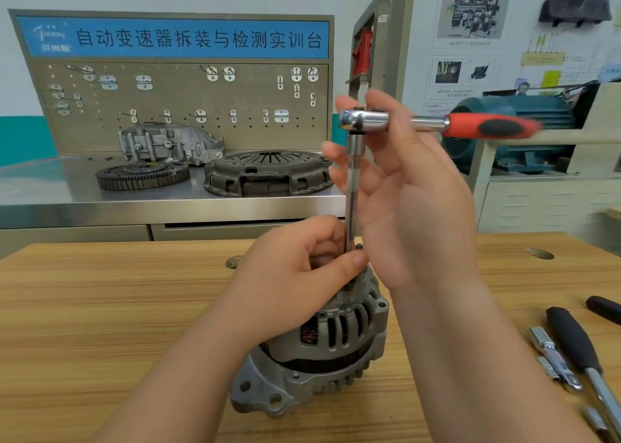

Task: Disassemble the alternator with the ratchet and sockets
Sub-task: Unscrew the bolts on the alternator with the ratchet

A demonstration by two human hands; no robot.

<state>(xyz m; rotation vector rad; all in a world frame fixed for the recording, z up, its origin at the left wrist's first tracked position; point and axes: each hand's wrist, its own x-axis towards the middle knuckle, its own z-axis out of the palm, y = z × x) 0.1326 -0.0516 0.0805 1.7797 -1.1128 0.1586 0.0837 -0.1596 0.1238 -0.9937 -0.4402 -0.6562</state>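
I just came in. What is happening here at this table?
A person is working on an alternator that stands on a wooden table. The left hand grips the lower end of a long extension bar, which stands upright over the alternator's top. A red-handled ratchet sits on the bar's upper end, and the right hand rests against its head with fingers mostly straight. More tools lie on the table to the right.

Desk (117, 308) count: your two hands, left (302, 267) and right (413, 200); one alternator (336, 338), one ratchet (437, 125), one extension bar (352, 207). To your right lie two black-handled tools, one nearer (571, 338) and one at the edge (605, 309), plus at least two chrome bits (554, 358). The steel desk (50, 190) behind carries one flywheel (142, 175), one clutch cover (268, 172) and one gearbox housing (168, 143).
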